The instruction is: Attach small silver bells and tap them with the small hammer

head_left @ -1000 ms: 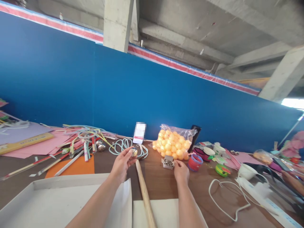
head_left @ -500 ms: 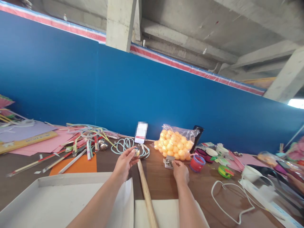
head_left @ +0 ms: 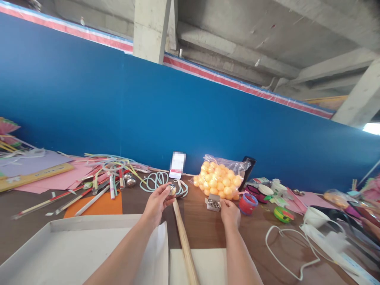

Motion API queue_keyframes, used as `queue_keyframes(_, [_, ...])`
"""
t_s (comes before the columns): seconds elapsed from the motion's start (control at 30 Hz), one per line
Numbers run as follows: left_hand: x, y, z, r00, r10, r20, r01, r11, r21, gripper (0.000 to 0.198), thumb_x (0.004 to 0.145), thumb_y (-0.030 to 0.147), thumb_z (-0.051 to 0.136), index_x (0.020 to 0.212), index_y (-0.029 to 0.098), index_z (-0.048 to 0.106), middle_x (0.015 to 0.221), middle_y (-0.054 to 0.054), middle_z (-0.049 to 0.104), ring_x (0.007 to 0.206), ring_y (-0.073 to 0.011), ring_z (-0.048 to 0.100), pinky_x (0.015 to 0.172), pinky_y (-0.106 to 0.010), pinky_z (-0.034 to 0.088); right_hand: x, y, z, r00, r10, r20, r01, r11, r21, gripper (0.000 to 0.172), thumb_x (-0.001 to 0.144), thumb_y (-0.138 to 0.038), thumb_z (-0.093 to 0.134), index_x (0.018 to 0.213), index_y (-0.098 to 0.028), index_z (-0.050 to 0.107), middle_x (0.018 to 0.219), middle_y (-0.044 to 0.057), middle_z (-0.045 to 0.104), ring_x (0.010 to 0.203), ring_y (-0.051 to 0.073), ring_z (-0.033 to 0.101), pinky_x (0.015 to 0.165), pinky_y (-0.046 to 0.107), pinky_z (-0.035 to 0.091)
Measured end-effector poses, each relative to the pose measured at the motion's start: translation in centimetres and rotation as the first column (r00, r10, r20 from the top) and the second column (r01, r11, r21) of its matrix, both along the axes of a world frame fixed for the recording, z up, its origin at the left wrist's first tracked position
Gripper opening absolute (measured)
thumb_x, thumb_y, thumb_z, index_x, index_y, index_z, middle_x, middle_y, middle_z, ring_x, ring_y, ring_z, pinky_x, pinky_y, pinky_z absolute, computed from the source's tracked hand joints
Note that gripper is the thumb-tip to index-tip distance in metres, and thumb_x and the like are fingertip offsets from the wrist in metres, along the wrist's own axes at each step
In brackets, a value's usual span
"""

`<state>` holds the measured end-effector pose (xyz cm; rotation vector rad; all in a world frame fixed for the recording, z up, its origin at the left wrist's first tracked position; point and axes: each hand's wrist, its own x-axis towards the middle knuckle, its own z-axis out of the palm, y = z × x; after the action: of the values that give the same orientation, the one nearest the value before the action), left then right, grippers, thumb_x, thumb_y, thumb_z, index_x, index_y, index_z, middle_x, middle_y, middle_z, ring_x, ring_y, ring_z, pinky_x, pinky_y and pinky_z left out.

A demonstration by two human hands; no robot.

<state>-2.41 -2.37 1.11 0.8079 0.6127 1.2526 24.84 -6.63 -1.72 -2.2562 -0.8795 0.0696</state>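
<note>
My left hand [head_left: 156, 204] is closed around a shiny metal ball [head_left: 171, 189], held up between thumb and fingertips above the table. On the right, a small open box [head_left: 213, 208] on the table holds many tiny metal pieces [head_left: 213, 203], too small to name. My right hand [head_left: 230, 214] is at the box's right side, thumb and fingers pinched together. Whether it grips the box edge or a tiny piece cannot be made out. A wooden stick [head_left: 184, 241] lies between my forearms, its far end just below the left hand.
A bag of orange balls [head_left: 218, 180] lies behind the box, with a red tape-like roll [head_left: 248, 203] to its right. A white tray [head_left: 80, 249] fills the left front. Straws, metal balls [head_left: 130, 181] and blue tubing [head_left: 154, 181] lie behind. A white cable [head_left: 292, 257] loops right.
My right hand has shifted slightly right, its fingertips drawing back from over the small box, so more of the metal pieces shows. The left hand keeps its hold on the metal ball.
</note>
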Motion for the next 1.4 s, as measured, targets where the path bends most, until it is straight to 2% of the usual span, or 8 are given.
queue_keyframes(0.2, [0.1, 0.0, -0.1, 1.0, -0.007, 0.008, 0.007, 1.0, 0.002, 0.033, 0.071, 0.029, 0.065, 0.103, 0.018, 0.06, 0.084, -0.004, 0.065, 0.074, -0.0128, 0.062, 0.068, -0.025, 0.052, -0.6, -0.1, 0.0, 0.999, 0.032, 0.012, -0.031, 0.998, -0.052, 0.035, 0.076, -0.048, 0.045, 0.1, -0.032, 0.066, 0.1, 0.004, 0.068, 0.083, 0.024, 0.062, 0.06, 0.028, 0.044])
queue_keyframes(0.37, [0.2, 0.0, -0.3, 1.0, -0.004, 0.01, 0.004, 1.0, 0.009, 0.034, 0.071, 0.029, 0.065, 0.103, 0.019, 0.06, 0.084, -0.004, 0.065, 0.073, -0.0128, 0.062, 0.067, -0.025, 0.052, -1.8, 0.0, 0.8, 0.995, 0.048, 0.082, -0.04, 0.994, -0.098, 0.038, 0.077, -0.052, 0.044, 0.102, -0.034, 0.065, 0.104, 0.007, 0.063, 0.089, 0.025, 0.06, 0.065, 0.032, 0.044])
queue_keyframes(0.67, [0.3, -0.3, -0.1, 1.0, -0.008, -0.025, 0.008, 1.0, 0.008, 0.035, 0.07, 0.031, 0.066, 0.102, 0.019, 0.061, 0.084, -0.005, 0.064, 0.074, -0.0134, 0.062, 0.066, -0.025, 0.052, -3.1, 0.5, 1.1, 0.977, 0.102, 0.19, -0.076, 0.987, -0.14, 0.029, 0.077, -0.048, 0.046, 0.095, -0.036, 0.067, 0.099, 0.005, 0.059, 0.088, 0.023, 0.058, 0.07, 0.035, 0.043])
queue_keyframes(0.9, [0.4, -0.2, -0.1, 0.999, -0.003, -0.032, 0.002, 1.0, -0.006, 0.035, 0.07, 0.03, 0.066, 0.102, 0.018, 0.061, 0.084, -0.005, 0.065, 0.072, -0.0132, 0.063, 0.066, -0.025, 0.052, -2.9, 0.6, 0.8, 0.978, 0.11, 0.175, -0.087, 0.987, -0.132, 0.03, 0.081, -0.042, 0.042, 0.09, -0.03, 0.068, 0.098, 0.005, 0.06, 0.086, 0.021, 0.059, 0.067, 0.03, 0.043])
queue_keyframes(1.17, [0.4, -0.2, -0.1, 0.999, -0.003, -0.04, 0.003, 1.0, -0.001, 0.035, 0.07, 0.031, 0.066, 0.103, 0.019, 0.061, 0.085, -0.005, 0.064, 0.073, -0.0136, 0.062, 0.066, -0.025, 0.052, -1.7, 0.5, 0.9, 0.988, 0.086, 0.128, -0.074, 0.993, -0.095, 0.037, 0.083, -0.043, 0.035, 0.095, -0.025, 0.065, 0.104, 0.007, 0.061, 0.089, 0.023, 0.059, 0.065, 0.03, 0.043])
queue_keyframes(1.27, [0.4, -0.2, -0.2, 0.999, -0.002, -0.054, 0.002, 1.0, -0.002, 0.036, 0.07, 0.031, 0.066, 0.103, 0.018, 0.06, 0.086, -0.005, 0.063, 0.074, -0.0141, 0.062, 0.067, -0.025, 0.052, -1.2, 0.2, 0.9, 0.991, 0.073, 0.11, -0.063, 0.994, -0.089, 0.038, 0.082, -0.045, 0.034, 0.098, -0.027, 0.064, 0.105, 0.007, 0.062, 0.089, 0.024, 0.059, 0.065, 0.031, 0.043])
queue_keyframes(1.4, [0.4, -0.2, -0.2, 0.998, -0.008, -0.056, 0.008, 1.0, 0.004, 0.036, 0.07, 0.033, 0.066, 0.103, 0.019, 0.061, 0.087, -0.006, 0.063, 0.074, -0.0139, 0.062, 0.068, -0.026, 0.052, -1.2, -0.1, 0.9, 0.991, 0.1, 0.09, -0.089, 0.99, -0.111, 0.033, 0.078, -0.046, 0.041, 0.096, -0.033, 0.065, 0.102, 0.004, 0.063, 0.086, 0.023, 0.06, 0.064, 0.031, 0.042])
